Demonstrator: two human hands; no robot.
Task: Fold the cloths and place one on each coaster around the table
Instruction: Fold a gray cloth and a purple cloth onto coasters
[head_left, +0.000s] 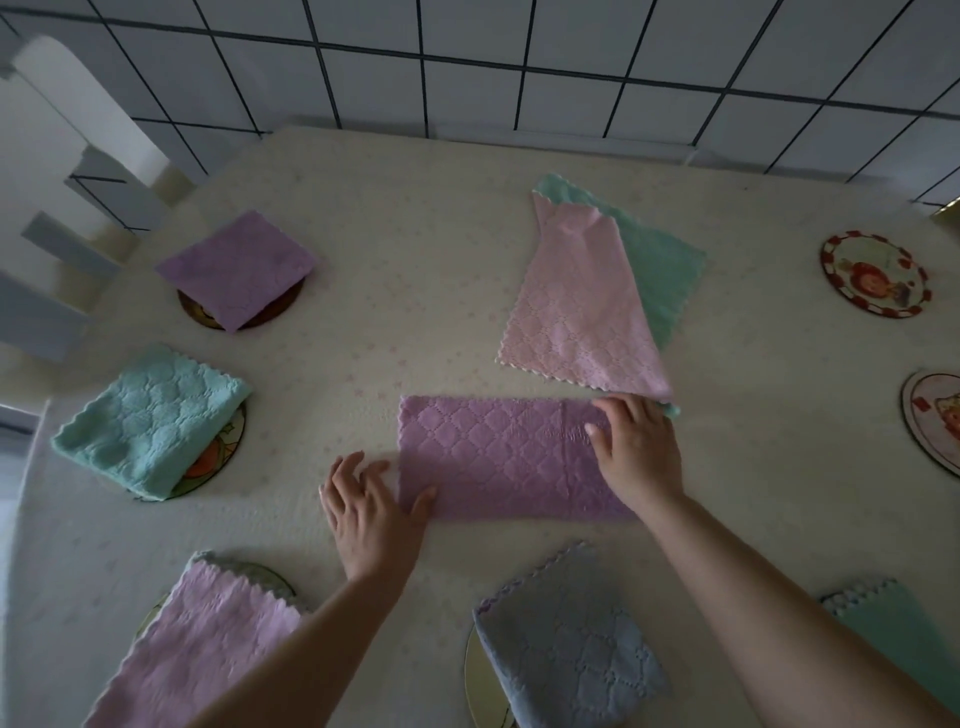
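Nearest the camera, three folded cloths are lying along the bench's (415, 218) front edge: a pink cloth (202, 639) covering most of a coaster (265, 574) at lower left, a grey-blue cloth (566, 644) sitting on a coaster (475, 675) at lower centre, and a mint cloth (893, 623) at the lower right edge, its coaster not showing. Just beyond them, a person is working a purple cloth (498, 457), folded into a long rectangle and lying flat at the bench's centre. The left hand (371, 514) is resting at the cloth's near left corner, its fingers (353, 470) spread and straight on the bench and its thumb touching the cloth's edge. The right hand (636, 452) is pressing on the cloth's right end, its fingers (605, 410) bent over the far right corner; whether they are pinching the fabric is unclear. Farther left, a folded teal cloth (148, 421) is sitting on a coaster (221, 457), and behind it a folded purple square (236, 267) is covering another coaster (244, 319). Beyond the right hand, an unfolded pink cloth (576, 306) is lying over an unfolded teal cloth (660, 270). Two bare coasters are waiting on the right, one with a red rim (875, 273) and one at the edge (932, 415). A tiled wall (519, 57) is rising behind the bench.
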